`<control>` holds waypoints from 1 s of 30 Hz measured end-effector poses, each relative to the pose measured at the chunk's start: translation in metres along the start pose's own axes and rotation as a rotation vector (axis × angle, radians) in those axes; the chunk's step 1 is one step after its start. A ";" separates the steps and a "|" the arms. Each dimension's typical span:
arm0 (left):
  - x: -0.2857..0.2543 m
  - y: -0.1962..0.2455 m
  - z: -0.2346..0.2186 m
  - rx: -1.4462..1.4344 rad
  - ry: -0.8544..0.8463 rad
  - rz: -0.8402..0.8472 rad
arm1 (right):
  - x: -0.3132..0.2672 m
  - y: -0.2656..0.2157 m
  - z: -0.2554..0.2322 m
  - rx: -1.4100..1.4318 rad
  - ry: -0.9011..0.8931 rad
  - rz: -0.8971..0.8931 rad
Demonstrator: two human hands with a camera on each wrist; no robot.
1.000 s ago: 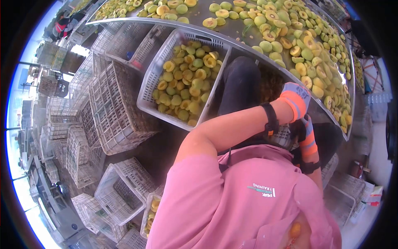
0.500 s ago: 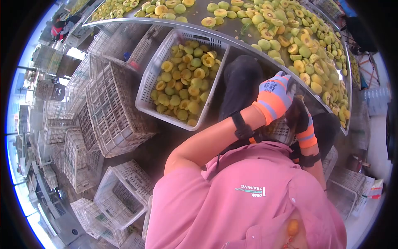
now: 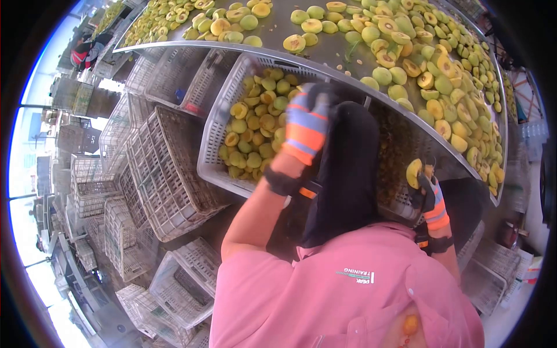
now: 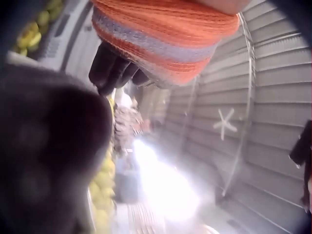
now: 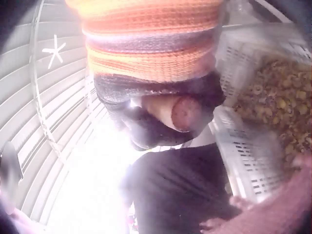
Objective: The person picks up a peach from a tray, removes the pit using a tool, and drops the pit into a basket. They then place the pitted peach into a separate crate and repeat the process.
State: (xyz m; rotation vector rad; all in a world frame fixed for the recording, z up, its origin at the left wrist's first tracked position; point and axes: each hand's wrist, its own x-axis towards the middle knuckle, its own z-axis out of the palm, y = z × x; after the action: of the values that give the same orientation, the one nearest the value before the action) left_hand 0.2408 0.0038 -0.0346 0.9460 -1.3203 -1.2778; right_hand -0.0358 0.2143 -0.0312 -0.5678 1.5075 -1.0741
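Observation:
Gloved in grey and orange, my left hand (image 3: 307, 124) hovers over the right edge of a white crate (image 3: 210, 152) filled with halved yellow-green stone fruit (image 3: 255, 130). Its dark fingers (image 4: 109, 70) hang loosely, with nothing seen between them in the left wrist view. My right hand (image 3: 429, 197) stays above the other knee, with a fruit half (image 3: 413, 173) upright at its fingertips. In the right wrist view, that hand grips a pale tool handle (image 5: 183, 113) whose round end shows; the palm hides most of it.
A metal table (image 3: 331, 64) piled with fruit halves curves across the front. Beneath it sits a crate of brown pits (image 5: 273, 107), beside my knee (image 3: 351, 168). Stacked and tipped crates (image 3: 168, 174) crowd the left side.
Both hands were close together above the lap. My left hand has swung left to the fruit crate, while the right hand has stayed near the knee, its fruit half now in sight.

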 end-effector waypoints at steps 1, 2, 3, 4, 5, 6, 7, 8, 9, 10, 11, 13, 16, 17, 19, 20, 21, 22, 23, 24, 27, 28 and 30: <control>0.019 -0.025 -0.023 0.202 0.123 0.156 | 0.004 0.008 -0.008 0.043 0.025 0.054; 0.031 -0.051 -0.050 0.406 0.244 0.311 | 0.008 0.013 -0.013 0.086 0.050 0.109; 0.032 -0.070 -0.078 0.487 0.272 0.082 | 0.010 0.014 -0.014 0.089 0.040 0.117; 0.033 -0.089 -0.102 0.563 0.294 -0.146 | 0.015 0.016 -0.014 0.054 0.053 0.117; 0.029 -0.112 -0.123 0.754 0.238 -0.287 | 0.018 0.018 -0.014 0.019 0.068 0.116; 0.022 -0.132 -0.138 0.944 0.178 -0.427 | 0.022 0.020 -0.013 -0.017 0.083 0.116; 0.013 -0.146 -0.144 1.034 0.227 -0.454 | 0.026 0.022 -0.014 -0.043 0.075 0.131; 0.002 -0.157 -0.149 1.124 0.277 -0.480 | 0.029 0.025 -0.014 -0.070 0.066 0.146; 0.000 -0.167 -0.154 1.213 0.328 -0.505 | 0.033 0.028 -0.015 -0.097 0.057 0.160; 0.007 -0.171 -0.165 1.245 0.381 -0.525 | 0.037 0.032 -0.016 -0.073 0.051 0.175; 0.019 -0.176 -0.177 1.242 0.519 -0.525 | 0.040 0.037 -0.018 -0.052 0.046 0.193; 0.042 -0.206 -0.215 1.352 0.527 -0.191 | 0.040 0.047 -0.021 -0.073 0.052 0.182; 0.079 -0.201 -0.223 1.332 0.316 -0.397 | 0.038 0.050 -0.015 -0.112 0.075 0.148; 0.091 -0.213 -0.234 1.349 0.214 -0.505 | 0.038 0.047 -0.012 -0.065 0.079 0.177; 0.092 -0.228 -0.247 1.370 0.179 -0.544 | 0.037 0.042 -0.011 -0.024 0.070 0.236; 0.088 -0.231 -0.249 1.374 0.249 -0.473 | 0.038 0.044 -0.014 -0.069 0.060 0.186; 0.084 -0.231 -0.248 1.377 0.319 -0.399 | 0.041 0.050 -0.017 -0.112 0.047 0.134; 0.070 -0.214 -0.241 1.347 0.343 -0.356 | 0.043 0.057 -0.020 -0.152 0.033 0.078; 0.054 -0.196 -0.230 1.307 0.366 -0.390 | 0.045 0.059 -0.023 -0.155 0.019 0.121; 0.035 -0.178 -0.221 1.266 0.393 -0.422 | 0.048 0.060 -0.026 -0.159 0.004 0.163; -0.028 -0.132 -0.204 1.543 -0.057 -0.686 | 0.049 0.042 -0.014 -0.025 -0.036 0.360; -0.039 -0.124 -0.197 1.656 -0.273 -0.760 | 0.049 0.041 -0.013 -0.077 -0.058 0.339; -0.046 -0.135 -0.195 1.486 -0.330 -0.669 | 0.048 0.040 -0.010 -0.128 -0.087 0.315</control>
State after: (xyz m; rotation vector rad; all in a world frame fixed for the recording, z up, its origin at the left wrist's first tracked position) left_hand 0.4243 -0.0038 -0.1917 2.4021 -2.3687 -0.7170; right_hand -0.0481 0.1963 -0.0904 -0.4403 1.5356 -0.7056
